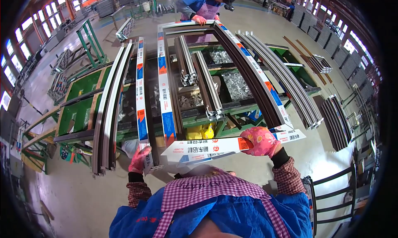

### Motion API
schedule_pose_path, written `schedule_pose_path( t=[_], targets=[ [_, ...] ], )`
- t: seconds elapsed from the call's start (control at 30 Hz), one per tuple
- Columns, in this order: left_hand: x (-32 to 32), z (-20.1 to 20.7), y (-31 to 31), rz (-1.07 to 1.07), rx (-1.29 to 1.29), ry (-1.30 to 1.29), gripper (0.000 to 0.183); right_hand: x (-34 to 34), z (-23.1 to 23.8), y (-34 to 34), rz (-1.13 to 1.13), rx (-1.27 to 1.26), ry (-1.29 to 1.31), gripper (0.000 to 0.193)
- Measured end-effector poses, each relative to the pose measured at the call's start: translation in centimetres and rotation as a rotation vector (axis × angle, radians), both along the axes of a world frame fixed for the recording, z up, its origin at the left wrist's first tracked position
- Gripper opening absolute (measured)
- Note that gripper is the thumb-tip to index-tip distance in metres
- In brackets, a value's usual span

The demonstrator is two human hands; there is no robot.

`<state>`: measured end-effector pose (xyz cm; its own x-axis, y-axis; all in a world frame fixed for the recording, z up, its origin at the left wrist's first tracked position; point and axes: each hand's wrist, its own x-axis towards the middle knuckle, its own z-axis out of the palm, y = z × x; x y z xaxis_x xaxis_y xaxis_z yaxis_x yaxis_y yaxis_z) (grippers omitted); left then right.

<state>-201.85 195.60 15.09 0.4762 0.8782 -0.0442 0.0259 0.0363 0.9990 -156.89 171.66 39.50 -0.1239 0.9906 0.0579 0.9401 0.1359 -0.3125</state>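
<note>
We stand at the near end of a rectangular aluminium frame (166,109) wrapped in white film with blue and orange patches, which lies along the green worktop (85,86) and runs away from us. Our right hand (261,141), in a pink patterned glove, is closed around the frame's near cross-piece (215,147) close to its right corner, fingers curled over the top edge. Our left hand (139,159), gloved in pink too, grips the near end of a separate wrapped profile (141,101) lying just left of the frame. At the far end a co-worker's gloved hand (200,19) rests on the frame's far cross-piece. Loose dark profiles (108,109) lie in a bundle to the left on the worktop, and grey ones (286,80) to the right. Short profile lengths (203,84) and shiny metal offcuts (236,84) show through the frame's opening.
</note>
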Motion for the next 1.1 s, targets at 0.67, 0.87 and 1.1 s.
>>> schedule_pose_path(
  t=[0.67, 0.87, 1.1],
  targets=[
    [-2.3, 1.4, -0.1, 0.100, -0.282, -0.072, 0.040, 0.2, -0.8, -0.4, -0.007, 0.044, 0.011, 0.041],
    [-5.5, -2.0, 1.1, -0.002, -0.599, -0.347, 0.034, -0.2, -0.2, -0.7, -0.008, 0.033, 0.038, 0.047],
    [-5.7, -2.4, 1.8, 0.031, -0.576, -0.314, 0.040, -0.5, 0.1, -1.0, -0.046, 0.016, 0.056, 0.042]
  ],
)
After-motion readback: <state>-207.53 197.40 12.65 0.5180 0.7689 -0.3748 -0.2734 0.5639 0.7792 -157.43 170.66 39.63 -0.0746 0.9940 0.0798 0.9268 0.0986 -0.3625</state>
